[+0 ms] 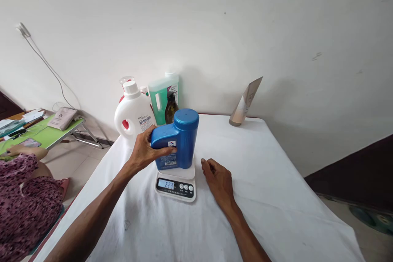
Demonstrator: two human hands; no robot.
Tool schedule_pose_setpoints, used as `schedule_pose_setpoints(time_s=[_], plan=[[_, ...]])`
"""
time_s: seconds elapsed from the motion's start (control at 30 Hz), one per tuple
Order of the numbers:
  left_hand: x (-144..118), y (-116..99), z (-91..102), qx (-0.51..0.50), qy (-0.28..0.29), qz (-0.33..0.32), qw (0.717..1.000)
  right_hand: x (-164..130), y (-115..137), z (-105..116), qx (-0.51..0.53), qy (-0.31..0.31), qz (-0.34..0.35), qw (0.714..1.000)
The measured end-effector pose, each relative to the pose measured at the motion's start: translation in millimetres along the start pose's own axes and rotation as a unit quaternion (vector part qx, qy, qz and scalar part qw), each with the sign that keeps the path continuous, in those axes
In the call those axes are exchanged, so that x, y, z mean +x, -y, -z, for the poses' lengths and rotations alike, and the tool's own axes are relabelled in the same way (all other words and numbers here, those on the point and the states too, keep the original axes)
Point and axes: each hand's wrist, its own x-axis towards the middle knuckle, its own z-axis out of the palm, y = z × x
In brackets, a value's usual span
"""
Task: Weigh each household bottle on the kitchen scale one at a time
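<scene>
A blue plastic bottle [186,139] with a wide round cap stands upright on a white digital kitchen scale [190,174]. My left hand [145,149] is closed round the bottle's left side, thumb across its front by the label. On the lit display [166,184] I read what looks like 623, above the scale's front edge and left of its buttons. My right hand [218,178] rests on the white tablecloth just right of the scale, fingers curled in with nothing visible in them. Its fingertips do not touch the scale or the bottle.
Behind the scale stand a white detergent jug [135,110], a green liquid jug [158,98] and a dark pump bottle [171,110]. A beige tube [245,104] stands at the back right, near the wall. At left, a person [27,200] sits by a green folding table [58,131].
</scene>
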Motion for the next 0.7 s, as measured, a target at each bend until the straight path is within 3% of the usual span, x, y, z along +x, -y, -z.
schedule_pose_setpoints(time_s=[0.13,0.2,0.3,0.37,0.47,0.7], plan=[[-4,15,6.3,-0.057,0.016,-0.004,0.998,-1,4,2,0.001,-0.001,0.001,1.000],[-9,30,5.6,-0.114,-0.012,0.005,0.993,-2,5,2,-0.001,0.001,0.000,1.000],[-21,62,-2.7,-0.186,-0.078,0.076,0.977,-2,7,2,-0.006,0.002,-0.004,1.000],[-31,85,-10.5,-0.198,-0.114,0.124,0.966,-2,8,2,-0.004,0.002,-0.006,1.000],[-45,110,-17.5,-0.194,-0.132,0.147,0.961,-2,8,2,-0.001,0.006,-0.011,1.000],[-57,124,-8.4,-0.193,-0.109,0.149,0.964,-2,8,1,-0.013,0.005,-0.015,1.000]])
